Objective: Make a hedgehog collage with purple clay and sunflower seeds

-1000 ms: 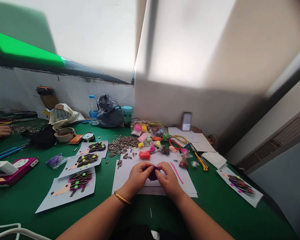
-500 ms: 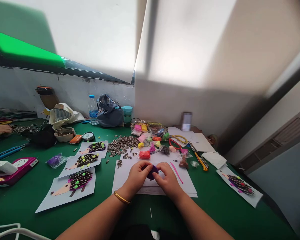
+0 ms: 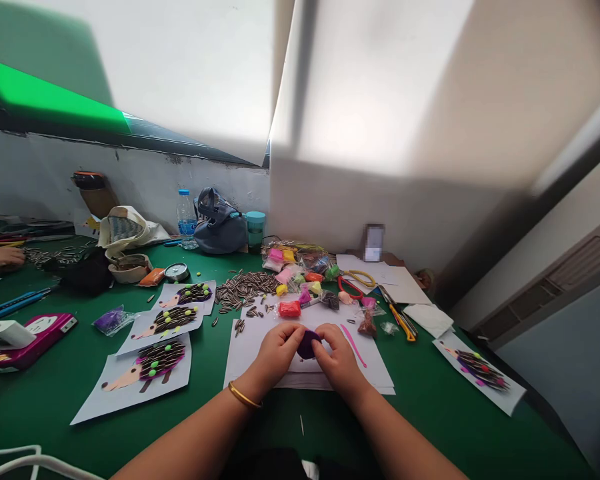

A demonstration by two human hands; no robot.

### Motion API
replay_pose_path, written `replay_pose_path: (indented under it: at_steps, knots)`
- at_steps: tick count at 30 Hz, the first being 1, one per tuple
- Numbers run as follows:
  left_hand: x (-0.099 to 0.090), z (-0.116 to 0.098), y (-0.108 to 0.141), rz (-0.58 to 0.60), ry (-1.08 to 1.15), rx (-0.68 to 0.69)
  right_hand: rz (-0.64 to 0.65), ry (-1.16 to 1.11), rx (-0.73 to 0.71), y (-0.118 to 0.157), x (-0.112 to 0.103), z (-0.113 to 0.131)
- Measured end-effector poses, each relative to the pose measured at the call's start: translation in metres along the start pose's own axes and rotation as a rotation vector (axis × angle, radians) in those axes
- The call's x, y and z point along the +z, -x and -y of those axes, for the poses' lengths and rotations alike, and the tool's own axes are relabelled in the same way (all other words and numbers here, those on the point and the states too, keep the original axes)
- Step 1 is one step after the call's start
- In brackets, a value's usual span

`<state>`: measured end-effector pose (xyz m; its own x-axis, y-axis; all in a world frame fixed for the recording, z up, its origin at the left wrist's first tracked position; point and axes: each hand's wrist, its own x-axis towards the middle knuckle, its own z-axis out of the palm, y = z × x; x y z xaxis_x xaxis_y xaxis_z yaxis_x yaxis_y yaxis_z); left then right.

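A flat, rounded piece of dark purple modelling clay (image 3: 309, 345) is held between both hands above a stack of white paper (image 3: 245, 363). My left hand (image 3: 279, 348) pinches its left edge with thumb and fingertips. On the other edge my right hand (image 3: 334, 350) is closed, its thumb over the front of the clay. Part of a drawing on the paper shows just under the clay, mostly hidden by the hands. A pink modelling tool (image 3: 353, 345) lies on the paper to the right. Beyond my hands sit a red clay packet (image 3: 289, 309) and loose striped sunflower seeds (image 3: 247, 287).
Hedgehog pictures (image 3: 163, 363) with seed spines lie at left, and another hedgehog picture (image 3: 480, 372) at right. Bagged coloured clay (image 3: 300, 267), scissors (image 3: 350, 288) and a yellow cutter (image 3: 405, 327) stand behind. At far left are a magenta device (image 3: 43, 347) and another person's hand (image 3: 0, 259).
The purple clay has turned and tilted slightly in my fingers and shifted a little to the right. Both hands still grip it in nearly the same place.
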<state>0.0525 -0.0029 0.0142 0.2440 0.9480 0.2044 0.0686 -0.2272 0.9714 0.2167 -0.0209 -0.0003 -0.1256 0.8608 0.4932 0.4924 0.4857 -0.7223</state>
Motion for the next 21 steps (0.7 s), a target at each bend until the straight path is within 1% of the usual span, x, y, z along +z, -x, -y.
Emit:
replay_pose_path:
  at_steps: [3,6,10,14,18,21]
  knots:
    - [-0.0011,0.0001,0.0002,-0.041,-0.083,0.039,0.011,0.005,0.002,0.0004,-0.0001,-0.0012]
    - [-0.0012,0.0015,0.0000,-0.024,-0.103,-0.009,0.032,0.013,-0.012,0.0010,0.0011,0.0002]
    - [-0.0005,0.0011,-0.0005,-0.023,-0.036,-0.040,0.015,-0.026,0.003,0.0003,0.0004,0.0008]
    - [0.0018,-0.0006,-0.0001,0.016,0.061,-0.075,-0.008,-0.069,0.028,-0.0006,-0.0010,-0.0027]
    - [0.0036,-0.0001,0.0004,0.071,0.102,-0.096,-0.004,-0.086,0.032,-0.0004,-0.0002,-0.0055]
    - [0.0041,0.0019,0.0010,0.081,0.113,-0.097,-0.011,-0.079,0.030,-0.0005,0.0004,-0.0061]
